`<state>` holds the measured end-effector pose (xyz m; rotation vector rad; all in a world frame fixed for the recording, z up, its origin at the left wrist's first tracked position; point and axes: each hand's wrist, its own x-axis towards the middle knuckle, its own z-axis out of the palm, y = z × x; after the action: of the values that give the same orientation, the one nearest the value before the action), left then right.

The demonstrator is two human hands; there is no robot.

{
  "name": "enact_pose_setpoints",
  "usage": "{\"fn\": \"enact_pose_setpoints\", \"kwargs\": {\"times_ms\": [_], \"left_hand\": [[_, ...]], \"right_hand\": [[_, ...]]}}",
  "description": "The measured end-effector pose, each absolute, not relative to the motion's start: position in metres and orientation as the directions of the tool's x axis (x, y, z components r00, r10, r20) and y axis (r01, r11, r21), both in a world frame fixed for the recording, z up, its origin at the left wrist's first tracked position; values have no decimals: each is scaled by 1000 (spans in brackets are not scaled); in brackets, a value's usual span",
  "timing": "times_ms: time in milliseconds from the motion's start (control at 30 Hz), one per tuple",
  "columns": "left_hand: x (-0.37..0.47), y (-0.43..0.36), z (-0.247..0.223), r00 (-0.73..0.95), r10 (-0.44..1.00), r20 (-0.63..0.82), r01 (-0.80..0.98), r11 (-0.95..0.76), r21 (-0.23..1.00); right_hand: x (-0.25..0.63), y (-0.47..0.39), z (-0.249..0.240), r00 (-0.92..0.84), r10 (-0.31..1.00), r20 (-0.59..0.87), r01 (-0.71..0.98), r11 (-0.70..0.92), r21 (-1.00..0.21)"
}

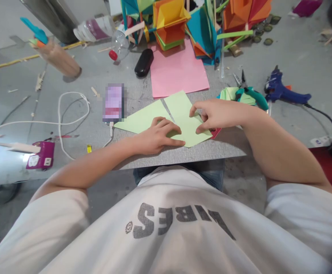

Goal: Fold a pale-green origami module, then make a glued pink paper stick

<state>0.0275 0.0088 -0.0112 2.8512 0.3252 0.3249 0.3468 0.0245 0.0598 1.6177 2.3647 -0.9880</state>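
Note:
Pale green paper (180,110) lies on the grey table near its front edge, with a narrow dark slit or gap running down from its upper edge. My left hand (161,137) rests on the lower left part of the paper, its fingers apart. On the right side, my right hand (211,114) touches the paper with thumb and forefinger spread; its other fingers are curled. Beneath the right corner of the green paper a bit of red (216,133) shows. Pink paper (180,72) lies flat just beyond.
A phone (113,102) with a white cable (60,123) is at the left. Pliers (253,95) and a blue glue gun (285,90) lie right. Behind stand folded paper pieces (170,23), a black case (144,62) and a brown bottle (60,60).

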Motion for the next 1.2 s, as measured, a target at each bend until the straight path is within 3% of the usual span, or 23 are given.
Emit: {"fn": "enact_pose_setpoints", "kwargs": {"times_ms": [233,400,500,633,700,767,867,1100,1200], "left_hand": [[27,10,-6,969,206,138,150,-931,333],[27,10,-6,967,208,148,145,-925,351],[28,8,-6,959,221,175,149,-925,349],[30,6,-7,956,232,181,161,-927,337],[31,6,-7,950,238,203,157,-924,350],[32,5,-7,948,240,210,154,-922,355],[33,5,-8,954,238,182,164,-924,346],[36,5,-10,957,237,166,174,-930,324],[36,3,-9,953,241,184,175,-933,316]], "right_hand": [[344,18,61,-402,779,-480,890,210,-405],[356,19,66,-429,760,-488,874,213,-437],[360,15,77,-490,774,-400,810,236,-536],[352,6,88,-512,850,-125,681,314,-661],[345,8,90,-482,875,34,700,409,-585],[340,18,93,-453,874,174,766,482,-426],[338,53,102,-380,879,289,850,455,-266],[357,176,129,-203,966,157,976,213,-49],[361,213,134,-211,975,70,977,209,38]]}}
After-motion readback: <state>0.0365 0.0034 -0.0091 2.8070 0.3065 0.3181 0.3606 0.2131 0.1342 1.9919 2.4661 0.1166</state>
